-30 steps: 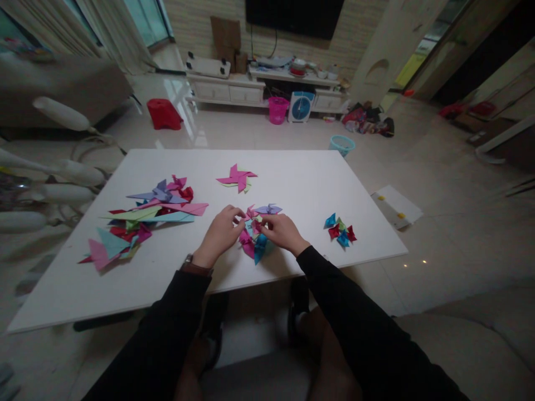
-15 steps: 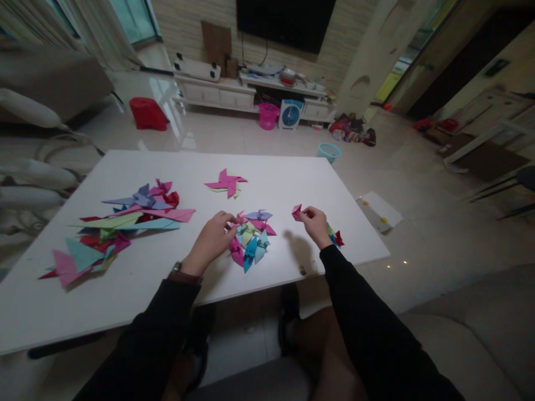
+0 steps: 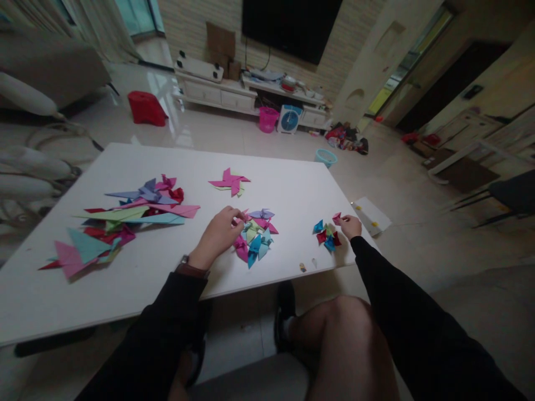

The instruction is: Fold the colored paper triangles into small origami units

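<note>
At the left edge of a cluster of origami cranes (image 3: 253, 237) in pink, blue, green and purple, my left hand (image 3: 220, 233) has its fingers closed on a pink paper crane (image 3: 246, 215). My right hand (image 3: 351, 225) pinches a small pink folded paper piece (image 3: 336, 218) between thumb and fingers. It hovers just beyond a smaller group of folded paper pieces (image 3: 327, 236) in blue, red and green. The hand's palm side is hidden.
On the white table (image 3: 276, 186) lie a pink and green paper pinwheel (image 3: 230, 181) and a large heap of folded paper (image 3: 137, 211) to the left. Two small scraps (image 3: 302, 267) sit near the front edge. A light blue basket (image 3: 326, 157) stands on the floor behind.
My right hand has carried the pink folded piece to the right, over to the smaller group, which is now uncovered. My left hand stays at the crane cluster. The view has shifted slightly.
</note>
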Demonstrator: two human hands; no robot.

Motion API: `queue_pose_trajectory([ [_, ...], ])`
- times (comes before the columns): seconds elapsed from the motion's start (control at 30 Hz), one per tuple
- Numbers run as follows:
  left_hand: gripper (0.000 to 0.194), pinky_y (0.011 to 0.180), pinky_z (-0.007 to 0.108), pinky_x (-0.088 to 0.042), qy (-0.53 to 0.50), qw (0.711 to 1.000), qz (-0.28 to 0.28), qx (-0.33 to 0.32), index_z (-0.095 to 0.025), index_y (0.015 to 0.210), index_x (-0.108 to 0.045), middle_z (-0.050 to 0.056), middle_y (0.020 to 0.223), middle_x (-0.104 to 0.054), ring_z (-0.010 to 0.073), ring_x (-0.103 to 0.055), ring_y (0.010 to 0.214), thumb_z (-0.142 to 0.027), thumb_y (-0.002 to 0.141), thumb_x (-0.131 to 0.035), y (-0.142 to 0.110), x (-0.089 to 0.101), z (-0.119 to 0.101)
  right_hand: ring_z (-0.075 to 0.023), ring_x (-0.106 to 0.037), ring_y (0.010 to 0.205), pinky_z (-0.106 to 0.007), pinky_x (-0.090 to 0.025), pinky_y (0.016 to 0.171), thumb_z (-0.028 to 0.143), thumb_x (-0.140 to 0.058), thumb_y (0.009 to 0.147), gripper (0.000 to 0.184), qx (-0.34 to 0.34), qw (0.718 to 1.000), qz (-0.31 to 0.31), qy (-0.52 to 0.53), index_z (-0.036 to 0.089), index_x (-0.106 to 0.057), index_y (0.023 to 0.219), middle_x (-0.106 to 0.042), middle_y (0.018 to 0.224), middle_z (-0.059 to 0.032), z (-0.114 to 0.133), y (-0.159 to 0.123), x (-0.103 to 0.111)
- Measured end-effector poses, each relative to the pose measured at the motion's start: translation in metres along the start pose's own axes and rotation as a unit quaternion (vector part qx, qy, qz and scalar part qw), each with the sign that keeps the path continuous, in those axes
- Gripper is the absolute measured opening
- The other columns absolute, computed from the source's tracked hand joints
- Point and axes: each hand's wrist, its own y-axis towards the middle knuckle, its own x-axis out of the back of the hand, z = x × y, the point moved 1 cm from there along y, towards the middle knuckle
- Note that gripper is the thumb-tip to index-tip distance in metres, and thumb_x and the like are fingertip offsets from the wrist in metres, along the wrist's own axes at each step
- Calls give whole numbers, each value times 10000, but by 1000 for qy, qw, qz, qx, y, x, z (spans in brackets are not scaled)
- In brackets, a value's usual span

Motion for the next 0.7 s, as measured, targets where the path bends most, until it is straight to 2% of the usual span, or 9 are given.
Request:
queue_pose_trajectory([
  [0.1, 151, 739, 320, -526, -4, 1000, -3, -1, -189, 911, -667, 48, 955, -601, 167, -641, 757, -256, 884, -534, -3, 3, 2, -237, -655, 764, -316, -427, 679, 368, -731, 718, 222, 11, 997, 48, -63, 156, -772, 772, -752, 802, -168, -7, 0, 6],
  [0.23, 137, 765, 328, -529, -3, 1000, 0, -7, -187, 928, -677, 59, 991, -619, 175, -646, 791, -240, 888, -557, -10, 7, 1, -267, -673, 816, -339, -439, 710, 308, -742, 683, 120, 36, 989, 89, -114, 190, -757, 696, -758, 834, -164, -5, -2, 7],
  [0.33, 126, 800, 330, -527, 1, 1000, -5, -11, -179, 926, -675, 68, 1005, -634, 175, -645, 812, -221, 896, -560, -15, 11, -1, -278, -681, 862, -354, -447, 733, 279, -691, 730, 108, 83, 976, 105, -174, 201, -763, 747, -764, 909, -169, 7, 6, 9],
  [0.4, 122, 825, 330, -526, 3, 1000, -12, -14, -179, 929, -675, 67, 997, -636, 174, -647, 827, -206, 899, -560, -18, 15, -3, -267, -683, 861, -346, -448, 739, 252, -665, 761, 119, 125, 960, 126, -218, 201, -766, 798, -765, 920, -154, 27, 11, 10],
  [0.47, 119, 836, 330, -525, 5, 1000, -18, -16, -180, 932, -675, 65, 985, -635, 175, -648, 837, -198, 898, -563, -22, 20, -5, -246, -677, 840, -329, -444, 734, 223, -643, 788, 138, 171, 946, 153, -227, 195, -768, 841, -766, 917, -134, 60, 10, 8],
  [0.53, 112, 831, 328, -523, 4, 1000, -24, -15, -182, 925, -675, 64, 977, -637, 176, -645, 837, -201, 899, -568, -27, 26, -6, -222, -663, 814, -311, -436, 724, 207, -620, 817, 163, 234, 935, 175, -202, 186, -772, 871, -765, 919, -120, 107, -4, 1],
  [0.6, 111, 825, 327, -519, 0, 999, -35, -15, -184, 913, -675, 65, 979, -640, 176, -641, 837, -218, 906, -569, -31, 32, -8, -203, -647, 799, -294, -431, 723, 194, -613, 831, 165, 314, 916, 186, -167, 174, -772, 867, -757, 900, -116, 163, -34, -14],
  [0.7, 119, 806, 326, -517, -12, 998, -56, -12, -183, 908, -672, 72, 986, -643, 177, -634, 830, -227, 916, -562, -37, 42, -9, -183, -629, 797, -268, -437, 737, 202, -619, 849, 137, 440, 865, 212, -115, 170, -751, 841, -737, 900, -100, 249, -102, -49],
])
